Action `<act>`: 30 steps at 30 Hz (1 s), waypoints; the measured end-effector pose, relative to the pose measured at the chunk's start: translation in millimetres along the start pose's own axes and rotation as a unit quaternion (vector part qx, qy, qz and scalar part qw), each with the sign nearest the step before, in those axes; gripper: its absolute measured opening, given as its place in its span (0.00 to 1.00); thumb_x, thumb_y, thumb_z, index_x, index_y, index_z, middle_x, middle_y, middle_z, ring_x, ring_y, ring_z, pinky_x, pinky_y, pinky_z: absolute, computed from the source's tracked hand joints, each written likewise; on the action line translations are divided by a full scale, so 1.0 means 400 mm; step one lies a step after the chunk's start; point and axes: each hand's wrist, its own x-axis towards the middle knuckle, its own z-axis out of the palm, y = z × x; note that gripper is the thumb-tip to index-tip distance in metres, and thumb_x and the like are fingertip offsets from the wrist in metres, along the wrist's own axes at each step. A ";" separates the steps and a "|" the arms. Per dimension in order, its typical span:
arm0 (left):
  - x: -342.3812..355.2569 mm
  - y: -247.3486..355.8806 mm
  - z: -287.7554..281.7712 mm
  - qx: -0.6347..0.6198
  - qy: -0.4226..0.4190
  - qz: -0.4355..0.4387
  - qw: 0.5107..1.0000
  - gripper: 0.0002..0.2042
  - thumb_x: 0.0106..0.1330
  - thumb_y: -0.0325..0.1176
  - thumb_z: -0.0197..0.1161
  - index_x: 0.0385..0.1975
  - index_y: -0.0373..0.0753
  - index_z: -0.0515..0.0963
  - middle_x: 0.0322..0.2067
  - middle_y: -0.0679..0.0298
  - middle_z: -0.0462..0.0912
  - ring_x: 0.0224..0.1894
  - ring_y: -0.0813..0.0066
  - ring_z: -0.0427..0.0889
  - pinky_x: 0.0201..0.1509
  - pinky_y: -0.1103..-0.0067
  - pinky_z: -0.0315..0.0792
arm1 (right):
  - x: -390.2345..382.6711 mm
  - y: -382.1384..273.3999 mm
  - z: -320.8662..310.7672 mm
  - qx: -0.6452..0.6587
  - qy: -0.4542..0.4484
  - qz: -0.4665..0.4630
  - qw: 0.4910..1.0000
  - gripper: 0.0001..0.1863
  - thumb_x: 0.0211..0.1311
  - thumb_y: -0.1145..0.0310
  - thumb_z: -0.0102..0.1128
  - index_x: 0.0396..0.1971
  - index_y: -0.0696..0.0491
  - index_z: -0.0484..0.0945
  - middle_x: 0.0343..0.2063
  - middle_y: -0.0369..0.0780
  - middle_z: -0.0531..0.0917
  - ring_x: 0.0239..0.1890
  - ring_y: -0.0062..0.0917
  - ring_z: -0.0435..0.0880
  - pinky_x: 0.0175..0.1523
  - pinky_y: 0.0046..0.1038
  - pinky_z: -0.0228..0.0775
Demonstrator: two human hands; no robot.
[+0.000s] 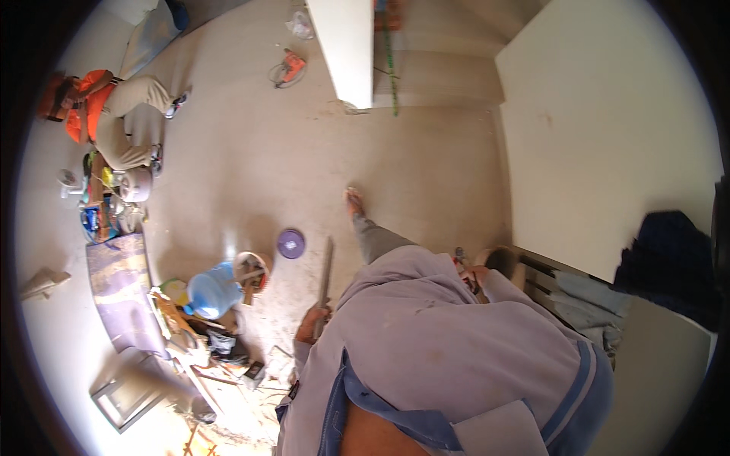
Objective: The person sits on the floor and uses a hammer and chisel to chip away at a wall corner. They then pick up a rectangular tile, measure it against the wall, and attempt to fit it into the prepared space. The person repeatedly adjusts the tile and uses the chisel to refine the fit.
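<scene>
My left hand (310, 325) is closed round the lower end of a long, narrow grey bar (327, 270), which points forward over the floor. Its exact kind does not show. At the right side of my body, my right hand (479, 275) is partly covered by my shirt. Its fingers curl around a small thing with red and dark parts (464, 278), too hidden to name. Ahead of my body one foot (353, 201) in a sandal stands on the floor. Close to the bar's far end lies a purple round lid (290, 244).
Left of me stand a blue water jug (214, 291) and a bucket of scraps (252, 273), beside floor clutter. A person in an orange vest (97, 99) bends at far left. An orange corded power tool (289, 67) lies ahead, near a white wall end (350, 61). Dark cloth (673, 266) hangs right.
</scene>
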 end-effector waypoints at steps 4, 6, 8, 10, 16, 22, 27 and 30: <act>0.037 0.256 -0.033 -0.023 -0.068 -0.014 0.997 0.26 0.55 0.41 0.63 0.54 0.36 0.71 0.33 0.67 0.77 0.32 0.78 0.76 0.39 0.82 0.71 | 0.029 -0.253 0.076 0.052 -0.037 -0.014 0.998 0.15 0.53 0.63 0.65 0.37 0.57 0.80 0.37 0.41 0.84 0.41 0.28 0.82 0.48 0.30 0.72; 0.055 0.387 -0.093 -0.030 -0.105 -0.030 0.994 0.25 0.56 0.41 0.62 0.52 0.35 0.72 0.34 0.66 0.78 0.33 0.77 0.77 0.39 0.81 0.72 | 0.030 -0.407 0.110 0.086 -0.067 -0.035 0.993 0.15 0.54 0.64 0.64 0.38 0.58 0.80 0.38 0.41 0.84 0.41 0.28 0.82 0.49 0.30 0.72; 0.109 0.521 -0.145 -0.028 -0.160 -0.056 0.985 0.24 0.56 0.41 0.61 0.51 0.35 0.73 0.35 0.65 0.79 0.33 0.76 0.78 0.40 0.80 0.73 | -0.007 -0.551 0.121 0.131 -0.110 -0.074 0.982 0.17 0.53 0.65 0.65 0.40 0.58 0.79 0.39 0.40 0.84 0.42 0.28 0.82 0.51 0.29 0.72; 0.152 0.661 -0.198 -0.013 -0.208 -0.074 0.975 0.23 0.57 0.41 0.60 0.49 0.34 0.74 0.36 0.63 0.80 0.34 0.75 0.79 0.40 0.79 0.74 | -0.098 -0.761 0.160 0.173 -0.187 -0.133 0.958 0.21 0.51 0.67 0.67 0.45 0.58 0.77 0.41 0.40 0.83 0.42 0.28 0.82 0.52 0.29 0.71; 0.335 1.068 -0.216 0.103 -0.222 -0.141 0.959 0.25 0.56 0.44 0.61 0.50 0.34 0.73 0.36 0.64 0.79 0.34 0.79 0.78 0.39 0.81 0.73 | -0.233 -1.102 0.294 0.224 -0.214 -0.183 0.933 0.26 0.48 0.70 0.69 0.50 0.57 0.73 0.43 0.41 0.82 0.43 0.29 0.81 0.53 0.31 0.71; 0.562 1.443 -0.251 0.483 -0.207 -0.130 0.841 0.27 0.54 0.52 0.64 0.46 0.37 0.72 0.34 0.63 0.75 0.36 0.76 0.78 0.41 0.78 0.74 | -0.150 -1.365 0.522 0.225 -0.254 -0.179 0.923 0.27 0.48 0.70 0.69 0.50 0.57 0.73 0.44 0.41 0.81 0.44 0.29 0.81 0.54 0.31 0.70; 0.624 1.675 -0.359 0.488 -0.216 -0.241 0.811 0.20 0.57 0.52 0.59 0.34 0.40 0.72 0.32 0.68 0.67 0.36 0.77 0.70 0.42 0.78 0.68 | -0.090 -1.519 0.825 0.245 -0.328 -0.138 0.902 0.27 0.48 0.70 0.69 0.50 0.57 0.73 0.44 0.41 0.81 0.45 0.30 0.81 0.55 0.31 0.70; 0.664 1.783 -0.396 0.551 -0.266 -0.227 0.758 0.20 0.58 0.53 0.57 0.34 0.41 0.71 0.33 0.67 0.67 0.39 0.76 0.66 0.43 0.80 0.63 | -0.090 -1.563 0.958 0.303 -0.326 -0.101 0.890 0.27 0.48 0.69 0.70 0.50 0.57 0.73 0.44 0.41 0.81 0.45 0.30 0.81 0.56 0.31 0.69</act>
